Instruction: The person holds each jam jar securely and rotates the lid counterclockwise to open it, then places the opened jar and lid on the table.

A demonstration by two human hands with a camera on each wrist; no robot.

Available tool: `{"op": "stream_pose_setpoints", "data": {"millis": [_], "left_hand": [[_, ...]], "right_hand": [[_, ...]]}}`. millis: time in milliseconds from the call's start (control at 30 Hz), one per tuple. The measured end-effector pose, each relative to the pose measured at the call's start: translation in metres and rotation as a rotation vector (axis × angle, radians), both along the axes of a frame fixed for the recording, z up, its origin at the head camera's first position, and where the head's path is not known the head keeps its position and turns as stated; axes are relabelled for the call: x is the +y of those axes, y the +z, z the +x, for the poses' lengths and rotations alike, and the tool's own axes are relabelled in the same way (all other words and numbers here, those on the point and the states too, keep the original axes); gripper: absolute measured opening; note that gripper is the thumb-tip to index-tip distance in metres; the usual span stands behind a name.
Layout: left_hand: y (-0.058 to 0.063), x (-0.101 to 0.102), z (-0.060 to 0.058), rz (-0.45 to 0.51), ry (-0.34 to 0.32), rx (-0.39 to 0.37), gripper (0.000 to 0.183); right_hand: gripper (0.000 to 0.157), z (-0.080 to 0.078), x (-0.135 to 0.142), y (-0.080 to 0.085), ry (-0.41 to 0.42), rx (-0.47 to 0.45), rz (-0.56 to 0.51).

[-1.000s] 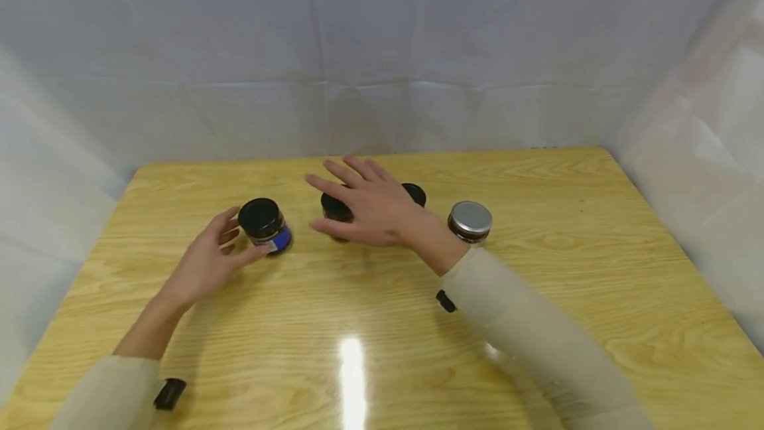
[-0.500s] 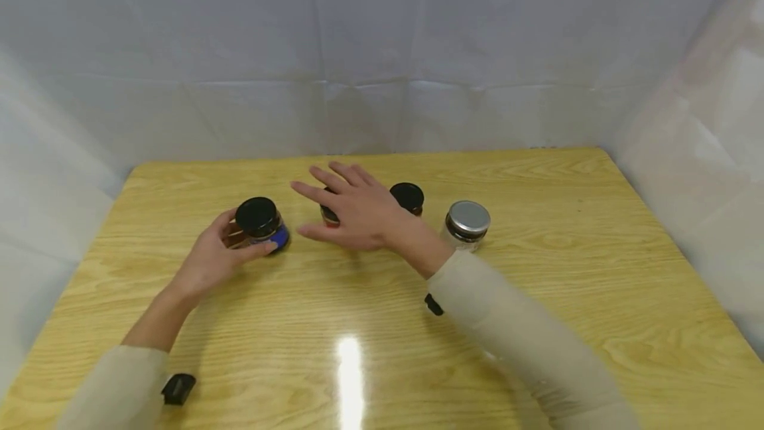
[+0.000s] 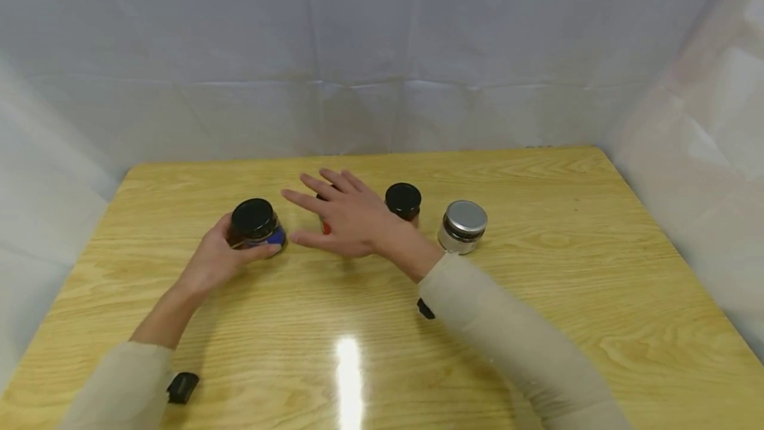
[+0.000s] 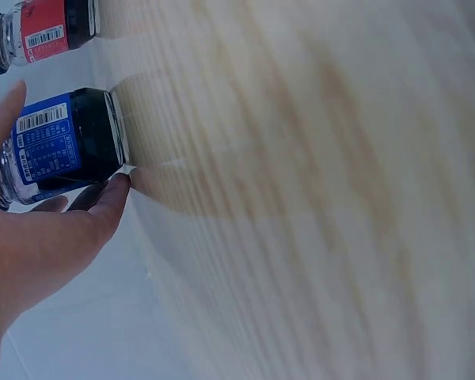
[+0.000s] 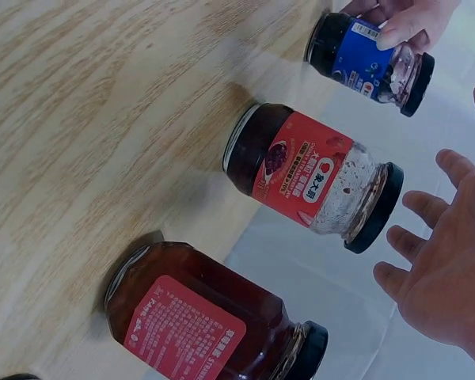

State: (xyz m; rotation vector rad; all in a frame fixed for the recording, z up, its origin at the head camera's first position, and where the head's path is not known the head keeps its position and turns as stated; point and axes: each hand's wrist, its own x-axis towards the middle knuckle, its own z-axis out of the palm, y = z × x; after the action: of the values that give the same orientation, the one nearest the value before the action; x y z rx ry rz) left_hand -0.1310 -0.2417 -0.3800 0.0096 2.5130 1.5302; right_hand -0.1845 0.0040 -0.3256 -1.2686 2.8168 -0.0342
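Note:
My left hand (image 3: 211,261) holds a glass jar with a black lid and a blue label (image 3: 254,219), the thumb across its front and the fingers round its far side. The left wrist view shows this blue-label jar (image 4: 51,142) upright, its base at the tabletop. With fingers spread, my right hand (image 3: 352,221) hovers over a black-lidded jar with a red label (image 5: 309,170) and hides most of it in the head view. In the right wrist view its fingertips are beside that jar's lid, apart from it.
Right of the red-label jar stands a larger jar of dark red contents (image 5: 198,309) with a black lid. Farther right is a silver-lidded jar (image 3: 464,223). All stand in a row on a wood-grain table (image 3: 567,251), with white sheeting (image 3: 382,32) behind and at the sides.
My left fingers and thumb have come in round the blue-label jar. My right hand has drifted left and slightly nearer, uncovering more of the larger jar and the silver-lidded one.

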Motion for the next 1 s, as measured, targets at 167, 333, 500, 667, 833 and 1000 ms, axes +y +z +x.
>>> {"op": "stream_pose_setpoints", "data": {"millis": [167, 333, 500, 667, 833, 1000], "left_hand": [[-0.001, 0.001, -0.004, -0.028, 0.009, -0.001, 0.094], [0.001, 0.003, -0.007, -0.052, -0.002, 0.001, 0.093], [-0.002, 0.003, -0.008, -0.038, -0.005, -0.020, 0.090], [-0.005, 0.001, -0.009, -0.034, -0.004, -0.019, 0.087], [-0.004, 0.001, -0.010, -0.038, 0.003, -0.012, 0.085], [-0.004, 0.005, -0.011, -0.043, 0.026, -0.009, 0.086]], "right_hand": [[0.070, -0.001, -0.003, -0.002, -0.005, -0.003, 0.013], [0.070, -0.002, -0.005, -0.005, -0.010, -0.013, 0.029], [0.070, -0.001, -0.005, -0.007, -0.005, -0.011, 0.035], [0.069, 0.000, -0.003, -0.008, -0.004, -0.015, 0.026], [0.069, 0.000, 0.003, -0.004, -0.011, -0.019, 0.009], [0.070, 0.004, 0.016, 0.003, -0.017, -0.011, -0.007]]}}
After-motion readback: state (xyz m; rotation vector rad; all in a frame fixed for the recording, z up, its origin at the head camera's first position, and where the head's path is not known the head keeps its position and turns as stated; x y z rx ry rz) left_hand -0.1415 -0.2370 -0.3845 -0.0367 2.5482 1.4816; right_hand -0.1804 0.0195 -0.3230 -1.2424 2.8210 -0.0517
